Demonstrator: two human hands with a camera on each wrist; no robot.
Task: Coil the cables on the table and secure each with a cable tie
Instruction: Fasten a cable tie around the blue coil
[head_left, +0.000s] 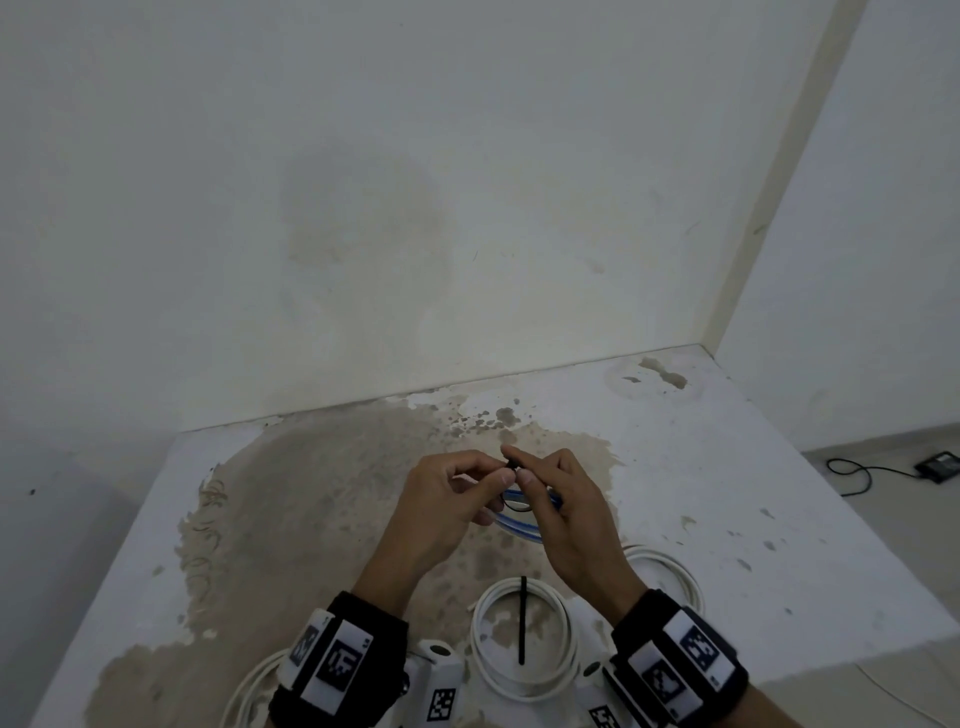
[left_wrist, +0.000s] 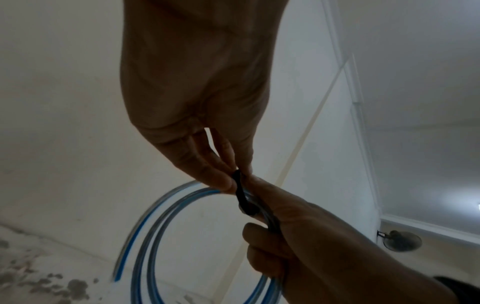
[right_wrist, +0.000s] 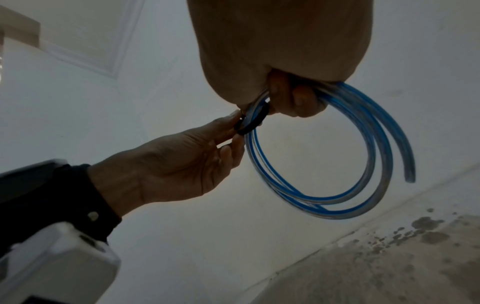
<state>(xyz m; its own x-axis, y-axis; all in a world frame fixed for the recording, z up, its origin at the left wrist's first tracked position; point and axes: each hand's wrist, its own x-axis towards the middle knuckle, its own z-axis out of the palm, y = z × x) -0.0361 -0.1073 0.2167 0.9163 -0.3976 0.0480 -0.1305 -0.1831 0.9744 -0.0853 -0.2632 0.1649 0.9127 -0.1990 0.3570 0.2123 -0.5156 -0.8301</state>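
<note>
A blue-striped clear cable (right_wrist: 363, 144), wound into a small coil, hangs in the air above the stained table (head_left: 727, 467). My right hand (right_wrist: 285, 98) curls its fingers round the top of the coil. A black cable tie (right_wrist: 253, 123) loops around the coil's strands there. My left hand (right_wrist: 233, 131) pinches the tie between thumb and fingertips. In the head view the left hand (head_left: 488, 478) and right hand (head_left: 530, 475) meet fingertip to fingertip over the tie (head_left: 511, 464), with the cable (head_left: 519, 514) half hidden beneath them. The left wrist view shows the tie (left_wrist: 244, 197) twisted between both hands.
A coiled white cable (head_left: 483, 639) lies near the front edge with a straight black tie (head_left: 522, 618) across it. Another white coil (head_left: 670, 571) sits to its right, and more white cable (head_left: 254, 686) at the lower left. Walls close the back and right. A black adapter (head_left: 937, 465) lies on the floor.
</note>
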